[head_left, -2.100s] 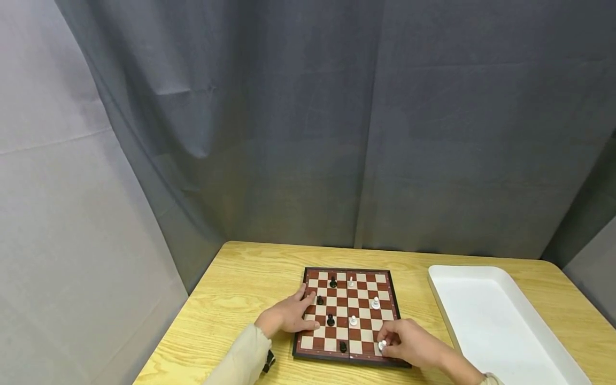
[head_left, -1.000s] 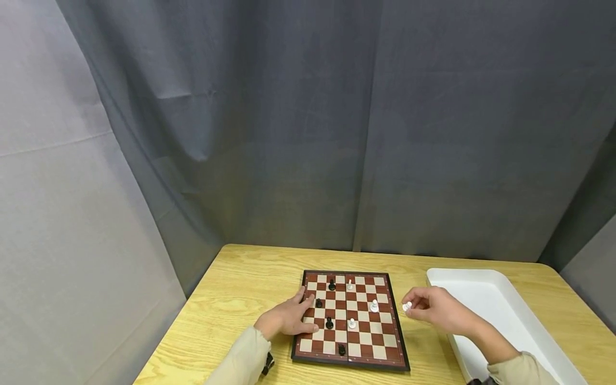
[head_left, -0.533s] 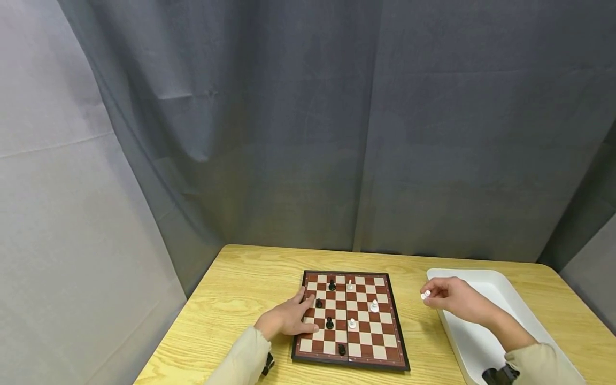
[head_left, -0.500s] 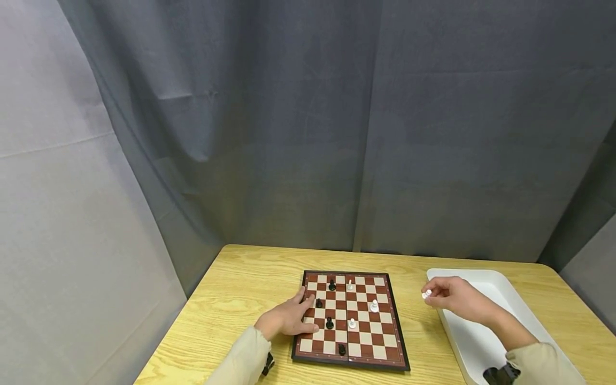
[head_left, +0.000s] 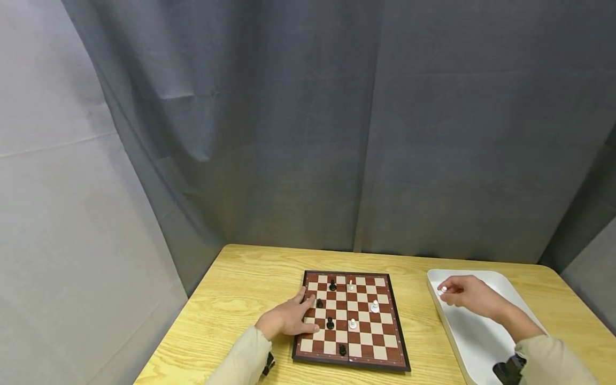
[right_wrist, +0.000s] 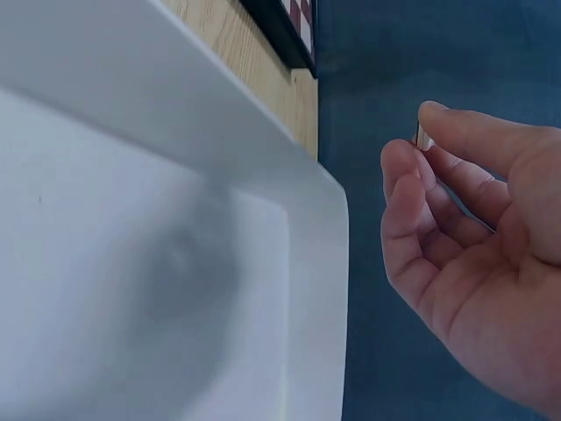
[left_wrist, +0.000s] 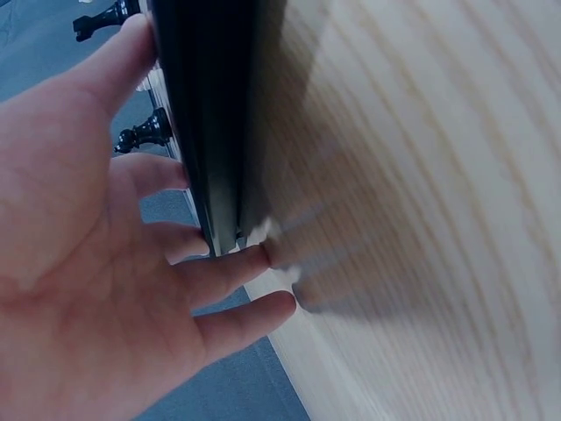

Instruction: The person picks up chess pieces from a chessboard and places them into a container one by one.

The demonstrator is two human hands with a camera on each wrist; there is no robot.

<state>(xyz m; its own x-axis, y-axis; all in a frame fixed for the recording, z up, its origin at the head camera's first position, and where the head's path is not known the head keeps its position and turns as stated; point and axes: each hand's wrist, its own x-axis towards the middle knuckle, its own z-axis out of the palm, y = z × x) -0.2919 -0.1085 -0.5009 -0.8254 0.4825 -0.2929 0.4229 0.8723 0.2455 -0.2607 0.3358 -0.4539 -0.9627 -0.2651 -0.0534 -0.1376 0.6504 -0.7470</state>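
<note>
Fingers of the right hand [head_left: 471, 295] narrow: thumb and forefinger pinch a small white chess piece [head_left: 444, 290], the other fingers folded in behind. From my end, the head view puts the piece over the far left part of a white, rectangular, round-cornered tray [head_left: 474, 331]; the right wrist view shows me only a pale sliver of it between the fingertips. A soft shadow lies on the tray's floor.

Left hand [head_left: 287, 316] spread wide, gripping nothing. I have its thumb and forefinger over the left margin of a black-edged, red-and-cream checkered chessboard [head_left: 366, 338]; in the left wrist view, other fingers reach down past the board's edge towards the yellow wood-grain table [head_left: 250, 283].

On the board I count four black chess pieces [head_left: 330, 323] left of the centre seam, three white chess pieces [head_left: 375, 306] right of it. Dark grey cloth curtain [head_left: 289, 133] behind.
</note>
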